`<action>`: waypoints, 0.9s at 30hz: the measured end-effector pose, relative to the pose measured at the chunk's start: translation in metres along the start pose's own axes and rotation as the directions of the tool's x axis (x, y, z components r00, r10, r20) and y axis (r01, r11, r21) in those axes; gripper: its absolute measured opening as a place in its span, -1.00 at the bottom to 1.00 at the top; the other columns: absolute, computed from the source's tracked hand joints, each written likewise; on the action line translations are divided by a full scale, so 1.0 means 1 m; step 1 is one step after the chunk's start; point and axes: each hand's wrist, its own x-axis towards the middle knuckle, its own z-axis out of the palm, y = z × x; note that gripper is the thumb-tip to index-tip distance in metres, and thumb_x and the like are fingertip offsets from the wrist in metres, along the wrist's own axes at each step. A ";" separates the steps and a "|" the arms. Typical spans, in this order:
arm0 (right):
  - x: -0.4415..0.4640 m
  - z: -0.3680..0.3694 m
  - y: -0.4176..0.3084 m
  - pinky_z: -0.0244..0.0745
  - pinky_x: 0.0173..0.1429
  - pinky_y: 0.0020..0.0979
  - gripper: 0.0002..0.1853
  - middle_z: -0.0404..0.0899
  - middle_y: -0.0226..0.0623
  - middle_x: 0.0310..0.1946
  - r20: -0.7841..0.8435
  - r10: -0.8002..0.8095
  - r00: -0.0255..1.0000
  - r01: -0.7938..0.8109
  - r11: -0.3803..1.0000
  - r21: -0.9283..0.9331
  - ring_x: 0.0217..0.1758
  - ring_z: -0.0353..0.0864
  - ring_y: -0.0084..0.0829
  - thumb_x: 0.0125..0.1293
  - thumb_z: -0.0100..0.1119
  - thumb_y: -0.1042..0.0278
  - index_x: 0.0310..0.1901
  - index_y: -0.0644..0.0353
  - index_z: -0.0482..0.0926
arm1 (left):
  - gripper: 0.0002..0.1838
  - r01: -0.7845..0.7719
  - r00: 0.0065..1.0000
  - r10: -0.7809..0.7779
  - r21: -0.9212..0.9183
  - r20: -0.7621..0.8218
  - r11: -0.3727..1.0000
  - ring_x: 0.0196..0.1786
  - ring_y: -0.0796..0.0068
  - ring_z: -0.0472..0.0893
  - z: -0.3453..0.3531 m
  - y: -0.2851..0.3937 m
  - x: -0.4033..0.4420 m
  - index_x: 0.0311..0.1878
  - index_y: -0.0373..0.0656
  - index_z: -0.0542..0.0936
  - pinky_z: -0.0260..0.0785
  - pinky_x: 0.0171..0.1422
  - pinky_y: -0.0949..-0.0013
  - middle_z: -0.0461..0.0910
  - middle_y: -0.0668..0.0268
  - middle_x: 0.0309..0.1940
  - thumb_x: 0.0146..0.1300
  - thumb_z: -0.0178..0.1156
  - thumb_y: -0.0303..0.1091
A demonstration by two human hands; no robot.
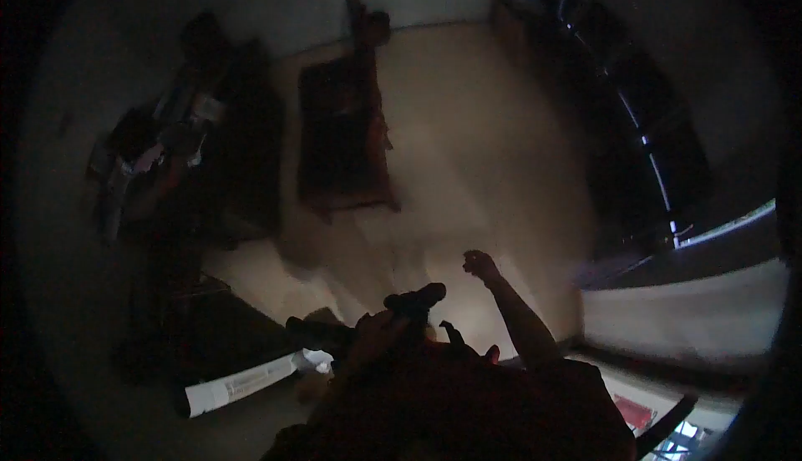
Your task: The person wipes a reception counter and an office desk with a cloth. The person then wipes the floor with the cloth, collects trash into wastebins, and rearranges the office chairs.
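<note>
The view is very dim, so most things show only as dark shapes. My left hand [378,332] is closed around a dark, bulky object [418,297] with a rounded end, held close in front of my body. Its kind is too dark to make out. My right hand [479,265] is raised away from my body over the pale floor. Its fingers are loosely bent and apart, with nothing visible in them. Below and to the left of my left hand lies a long white printed packet or sheet [242,387].
Ahead stands a dark piece of furniture with a reddish edge [342,139]. Cluttered items [159,156] are piled at the left. Along the right runs dark furniture with a bright strip [644,140]. Pale floor [476,127] lies between. Brightness enters at the lower right.
</note>
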 end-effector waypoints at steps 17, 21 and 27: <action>0.117 -0.251 -0.216 0.36 -0.47 -0.25 -0.71 0.41 -0.16 -0.68 -0.458 0.222 0.861 -0.417 -0.206 -0.885 -0.55 0.45 -0.26 -0.07 0.11 0.11 -0.57 0.23 0.48 | -0.70 -0.356 0.921 0.322 0.141 0.219 0.924 -0.17 0.16 0.45 -0.136 0.293 0.460 -0.22 -0.18 0.49 0.30 -0.13 0.20 0.47 0.13 -0.30 0.23 -0.06 -0.14; 0.323 -0.315 -0.337 0.35 -0.45 -0.28 -0.74 0.41 -0.19 -0.65 -0.465 0.062 0.883 -0.458 -0.095 -0.884 -0.55 0.43 -0.31 -0.02 0.09 0.14 -0.51 0.21 0.48 | -0.71 -0.339 0.938 0.331 0.068 0.099 0.938 -0.19 0.19 0.46 -0.167 0.324 0.539 -0.24 -0.18 0.50 0.30 -0.14 0.21 0.48 0.13 -0.31 0.23 -0.05 -0.15; 0.684 -0.235 -0.569 0.35 -0.43 -0.34 -0.78 0.41 -0.24 -0.61 -0.134 -0.230 0.964 -0.095 0.171 -0.981 -0.54 0.41 -0.38 0.05 0.06 0.19 -0.42 0.19 0.49 | -0.72 -0.258 0.964 0.256 -0.035 -0.068 0.965 -0.21 0.22 0.46 -0.235 0.395 0.666 -0.25 -0.18 0.50 0.31 -0.15 0.24 0.49 0.13 -0.33 0.22 -0.02 -0.16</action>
